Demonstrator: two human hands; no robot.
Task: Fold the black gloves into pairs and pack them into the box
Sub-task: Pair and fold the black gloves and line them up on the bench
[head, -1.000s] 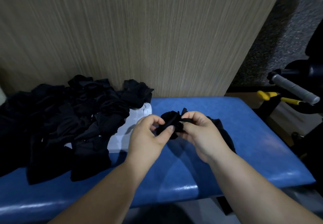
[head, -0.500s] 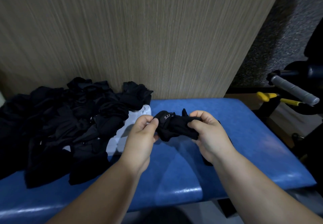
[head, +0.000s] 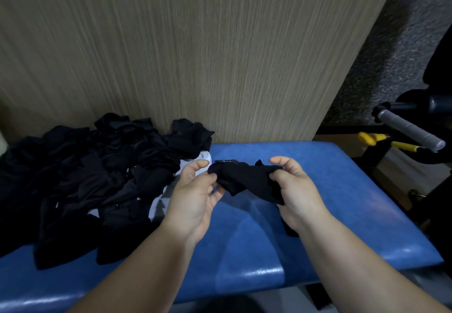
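Over blue bench (head: 342,202), pinching one end of black glove (head: 247,178) with left hand (head: 193,195), gripping other end with right hand (head: 296,190); heap of gloves (head: 93,173) alongside, partly covering white box (head: 204,160).

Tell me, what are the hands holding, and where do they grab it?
One bunched black glove, above the blue bench: the left hand pinches its left end, the right hand grips its right end.

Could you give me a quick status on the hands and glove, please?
Left hand pinches one end of black glove, right hand grips the other. Glove above blue bench, not yet packed. Nothing in the way; glove pile to left.
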